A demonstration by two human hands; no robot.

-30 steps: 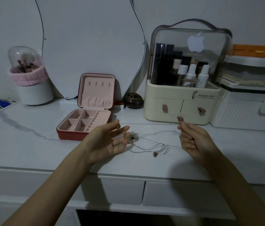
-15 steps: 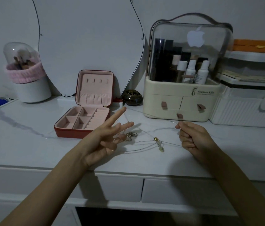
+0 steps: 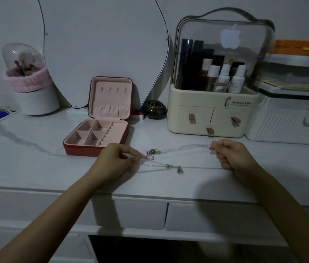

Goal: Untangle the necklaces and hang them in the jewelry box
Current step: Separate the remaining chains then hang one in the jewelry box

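My left hand (image 3: 115,160), centre of frame, has thumb & forefinger pressed together on a thin chain end of the necklaces (image 3: 169,164), right by a small silvery clump (image 3: 152,153) of tangled links. My right hand (image 3: 231,158), centre-right, has fingers curled in, thumb & forefinger nipping another chain end near its top; a 2nd strand runs into the lower part of that fist. Both hands are over the white marble-look tabletop (image 3: 36,162); can't tell if they're resting on it.

Btwn the hands the chains are stretched out & cross each other just right of my left fingertips. A yellow bead (image 3: 167,165) sits on one strand near the crossing, and a small greenish pendant (image 3: 179,170) just right of it & a bit lower. Can't tell how many necklaces there are, too thin & dim.

Jewelry box (image 3: 100,128), red outside & pink inside, stands open just above-left of my left hand, lid upright w/ a row of small hooks at its top, tray compartments holding nothing. Right of it, a small dark round pot (image 3: 154,112). Upper right: cream cosmetics organiser (image 3: 212,118) w/ clear dome, bottles inside. Far right, a white ribbed case (image 3: 286,128). Upper left, a white brush holder (image 3: 36,99) w/ a pink band. A curvy-edged mirror (image 3: 102,44) leans on the wall behind the box.
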